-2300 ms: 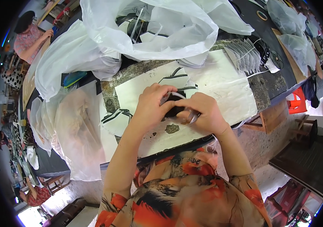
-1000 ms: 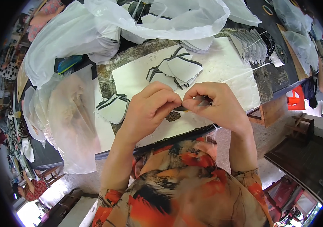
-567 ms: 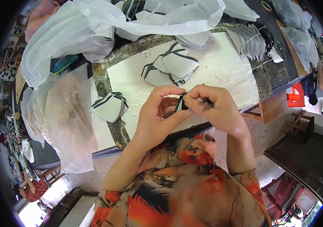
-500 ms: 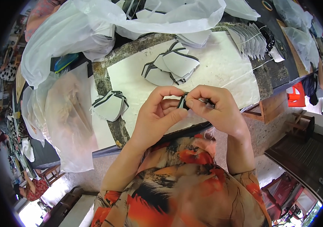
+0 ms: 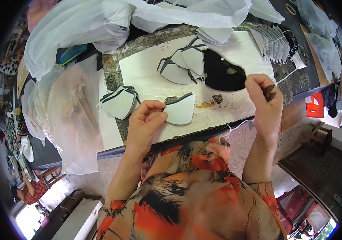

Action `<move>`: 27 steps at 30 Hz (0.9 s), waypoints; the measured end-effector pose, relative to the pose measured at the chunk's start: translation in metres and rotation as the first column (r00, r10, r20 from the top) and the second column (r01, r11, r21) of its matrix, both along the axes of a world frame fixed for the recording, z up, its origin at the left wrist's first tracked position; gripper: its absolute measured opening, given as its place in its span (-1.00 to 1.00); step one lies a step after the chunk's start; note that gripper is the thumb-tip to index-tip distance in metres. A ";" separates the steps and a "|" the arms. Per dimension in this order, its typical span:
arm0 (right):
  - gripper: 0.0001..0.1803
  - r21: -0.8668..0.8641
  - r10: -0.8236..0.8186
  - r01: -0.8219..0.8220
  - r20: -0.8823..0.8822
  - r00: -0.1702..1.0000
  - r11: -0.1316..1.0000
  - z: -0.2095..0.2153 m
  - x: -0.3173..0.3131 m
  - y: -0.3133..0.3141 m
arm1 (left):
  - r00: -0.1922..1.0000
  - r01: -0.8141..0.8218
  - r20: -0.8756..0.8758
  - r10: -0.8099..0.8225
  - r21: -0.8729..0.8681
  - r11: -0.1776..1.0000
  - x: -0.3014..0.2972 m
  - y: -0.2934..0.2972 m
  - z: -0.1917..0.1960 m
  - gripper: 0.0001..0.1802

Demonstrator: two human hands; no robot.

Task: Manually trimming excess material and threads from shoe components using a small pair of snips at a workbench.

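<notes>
To the left of the white sheet [image 5: 141,76] on your table hangs a cloudy plastic bag [image 5: 77,116], pinkish inside. At the sheet's left edge lies a small stack of black-edged white pieces [image 5: 119,105]. Your left hand [image 5: 147,122], over the sheet's lower left, is nearly closed, thumb and forefinger pinching the left end of a curved white piece [image 5: 182,111] with a black upper edge. That piece sits over the sheet's lower middle. On the sheet's upper middle is a fanned pile of similar pieces [image 5: 177,67]. Over the sheet's upper right is a black piece [image 5: 219,76]; whether it touches the sheet cannot be told. Your right hand [image 5: 265,100], at the sheet's right edge, grips its right tip between thumb and fingertips, other fingers curled around something small and dark brown, too unclear to name. Right of the sheet, lower down, stands a red stool [image 5: 314,105].
</notes>
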State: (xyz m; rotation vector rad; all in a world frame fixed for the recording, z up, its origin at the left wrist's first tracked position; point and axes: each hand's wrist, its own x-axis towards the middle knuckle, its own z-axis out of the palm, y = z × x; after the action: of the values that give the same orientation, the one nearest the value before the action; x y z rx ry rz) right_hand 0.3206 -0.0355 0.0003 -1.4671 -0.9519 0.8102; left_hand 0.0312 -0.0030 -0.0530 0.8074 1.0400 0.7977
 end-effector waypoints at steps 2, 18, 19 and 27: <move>-0.90 0.047 -0.085 0.078 0.169 0.982 0.996 0.001 -0.010 0.011 | 0.995 0.045 -0.092 -0.042 0.027 0.999 -0.002 -0.002 0.002 -0.75; -0.25 -0.080 0.564 -0.604 0.470 0.679 0.793 -0.016 -0.026 0.002 | 0.956 0.259 0.178 -0.236 -0.124 0.958 0.054 0.010 0.038 -0.66; -0.15 -0.090 0.575 -0.605 0.446 0.686 0.791 -0.016 -0.025 0.001 | 0.942 0.282 0.226 -0.248 -0.134 0.950 0.057 0.013 0.038 -0.68; -0.49 -0.214 0.584 -0.548 0.192 0.789 0.809 -0.013 -0.033 -0.005 | 0.948 0.314 -0.051 -0.314 0.006 0.949 0.040 0.011 0.028 -0.81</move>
State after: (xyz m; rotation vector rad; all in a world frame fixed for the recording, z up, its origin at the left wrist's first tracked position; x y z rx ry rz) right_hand 0.2877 -0.0405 -0.0127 -1.4407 -1.6054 1.1682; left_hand 0.0707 0.0077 -0.0246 0.9803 0.9198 0.5151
